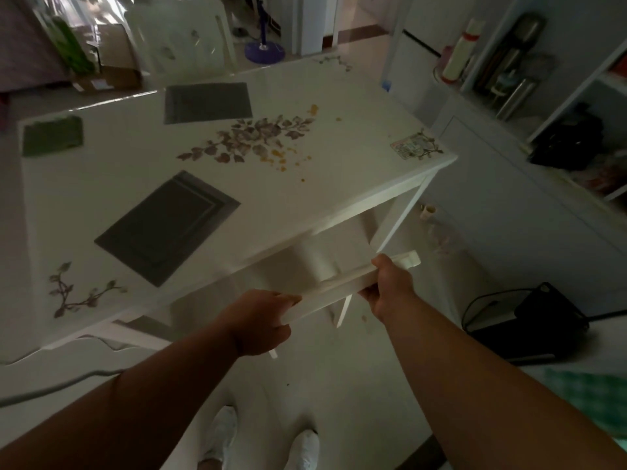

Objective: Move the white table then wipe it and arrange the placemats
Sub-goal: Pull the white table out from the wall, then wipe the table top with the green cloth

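Observation:
The white table (339,96) with a printed flower pattern fills the upper left. On it lie a dark grey placemat (166,225) near me, a second grey placemat (207,102) at the far side, and a greenish mat (52,135) at the left corner. Orange crumbs or stains (278,158) are scattered beside the flower print. Both hands grip the top rail of a white chair (339,283) that stands at the table's near edge. My left hand (258,320) holds the rail's left end and my right hand (390,286) its right end.
A white table leg (402,217) stands just past the chair. White cabinets and shelves (509,184) with flasks run along the right. A black device with a cable (532,320) sits on the floor at the right. A second white chair (183,39) and cardboard boxes are beyond the table.

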